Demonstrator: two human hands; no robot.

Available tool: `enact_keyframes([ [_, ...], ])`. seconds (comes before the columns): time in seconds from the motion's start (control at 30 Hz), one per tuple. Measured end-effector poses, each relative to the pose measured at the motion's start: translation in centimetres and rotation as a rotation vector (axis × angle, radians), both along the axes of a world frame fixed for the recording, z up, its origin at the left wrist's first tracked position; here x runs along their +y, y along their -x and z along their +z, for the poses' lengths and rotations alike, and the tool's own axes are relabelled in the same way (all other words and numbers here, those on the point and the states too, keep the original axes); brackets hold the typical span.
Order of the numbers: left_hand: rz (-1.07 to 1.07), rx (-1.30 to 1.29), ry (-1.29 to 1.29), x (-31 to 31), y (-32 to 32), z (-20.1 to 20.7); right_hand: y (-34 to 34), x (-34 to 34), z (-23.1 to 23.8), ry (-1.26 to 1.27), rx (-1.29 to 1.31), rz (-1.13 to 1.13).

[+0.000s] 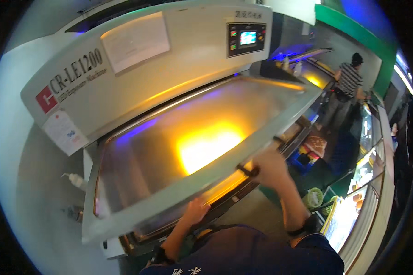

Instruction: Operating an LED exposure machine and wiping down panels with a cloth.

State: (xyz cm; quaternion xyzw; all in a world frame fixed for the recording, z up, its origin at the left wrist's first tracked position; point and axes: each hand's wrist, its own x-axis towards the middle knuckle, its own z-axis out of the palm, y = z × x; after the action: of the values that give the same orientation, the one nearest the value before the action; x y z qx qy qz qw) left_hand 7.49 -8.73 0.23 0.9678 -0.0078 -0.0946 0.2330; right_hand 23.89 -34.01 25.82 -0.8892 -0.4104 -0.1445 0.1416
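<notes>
Lower centre: right hand (pixel 268 168) closed round black bar handle (pixel 247 171) of pale-green-framed metal lid (pixel 181 186); left hand (pixel 196 211) blurred, I cannot tell its hold.

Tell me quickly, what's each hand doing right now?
Left hand: near the pale frame, blurred; can't tell whether open or closed.
Right hand: closed around the dark handle.
</notes>
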Motion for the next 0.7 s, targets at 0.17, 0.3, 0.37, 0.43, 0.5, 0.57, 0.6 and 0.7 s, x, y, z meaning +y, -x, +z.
enact_keyframes([
  [0.17,-0.59,0.373,0.979,-7.1,-0.2,7.8,1.8,-1.5,-11.4,0.65,0.376,0.099],
  [0.3,-0.329,0.067,0.566,-3.1,-6.9,7.1,1.1,-2.5,-25.5,0.674,0.322,0.118],
  [0.37,0.287,0.017,0.187,3.9,-8.4,0.5,0.7,-1.6,-26.6,0.73,0.292,0.18],
  [0.43,0.293,-0.268,-0.364,6.7,-7.1,-3.2,0.6,-1.8,-26.6,0.804,0.441,0.206],
  [0.5,0.431,-0.95,-1.234,12.6,-3.3,-14.0,0.9,0.0,-26.1,0.857,0.448,0.28],
  [0.57,0.481,-0.531,-0.783,5.7,-5.0,-10.2,0.3,-3.0,-29.3,0.912,0.52,0.261],
  [0.6,0.57,-0.092,-0.39,3.3,-4.2,-7.0,-0.2,-3.4,-29.6,0.897,0.532,0.281],
  [0.7,0.591,-0.052,-0.387,2.5,-4.0,-5.6,0.5,-3.7,-25.3,0.799,0.694,0.313],
])
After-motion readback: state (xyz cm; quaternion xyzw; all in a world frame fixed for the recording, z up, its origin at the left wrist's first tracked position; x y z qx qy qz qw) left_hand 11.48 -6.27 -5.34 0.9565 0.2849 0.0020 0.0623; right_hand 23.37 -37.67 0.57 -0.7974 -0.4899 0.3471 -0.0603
